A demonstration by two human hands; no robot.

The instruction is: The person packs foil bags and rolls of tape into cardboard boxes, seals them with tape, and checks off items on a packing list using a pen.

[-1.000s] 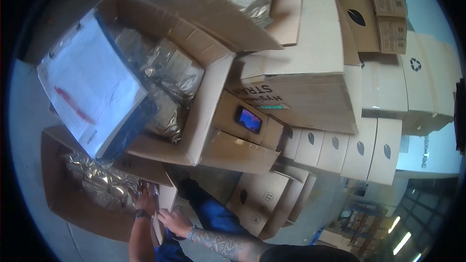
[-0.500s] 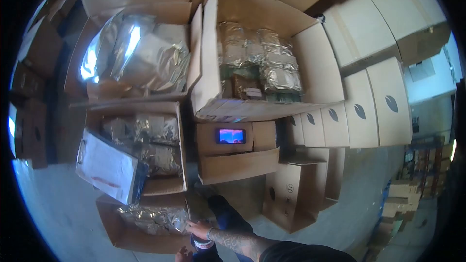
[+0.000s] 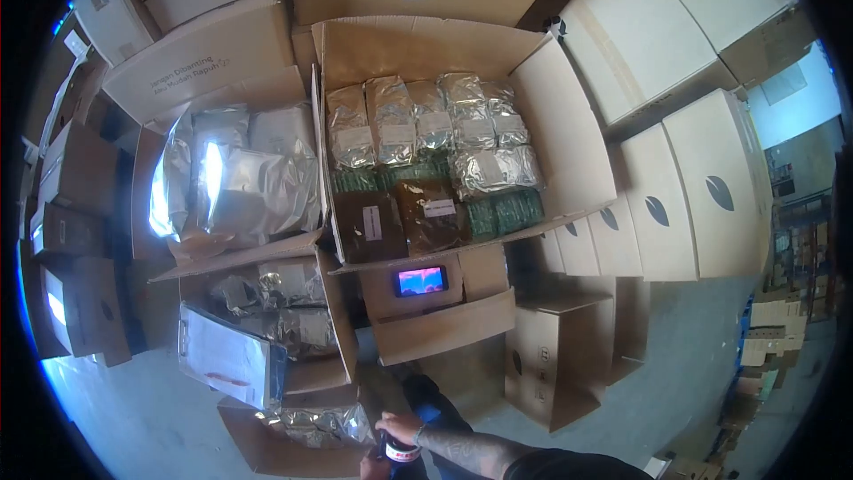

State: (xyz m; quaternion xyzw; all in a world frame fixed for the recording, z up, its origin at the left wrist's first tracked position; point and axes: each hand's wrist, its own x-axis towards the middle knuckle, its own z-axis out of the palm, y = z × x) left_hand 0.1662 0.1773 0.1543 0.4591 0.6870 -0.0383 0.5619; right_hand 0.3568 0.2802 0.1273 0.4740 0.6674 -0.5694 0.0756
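At the bottom of the head view, my right hand (image 3: 400, 428) reaches in from the lower right with its fingers curled over the top of a dark object with a white-and-red printed band (image 3: 402, 452). What kind of object it is, I cannot make out. My left hand (image 3: 374, 465) is close beside it at the frame's lower edge, fingers curled and partly cut off. Just left of both hands stands a low open carton (image 3: 249, 444) containing silver foil packs (image 3: 315, 427).
A large open carton (image 3: 569, 116) holds foil, green and brown packs. Left of it, another carton contains big silver bags (image 3: 258, 187). A clipboard (image 3: 227, 351) lies across a smaller carton. A lit phone (image 3: 420, 281) rests on a box. Leaf-marked cartons (image 3: 702, 196) line the right.
The view has shifted, so the cartons appear lower and more of the large carton's packs show. My right hand has moved from the low carton's edge onto the dark banded object.
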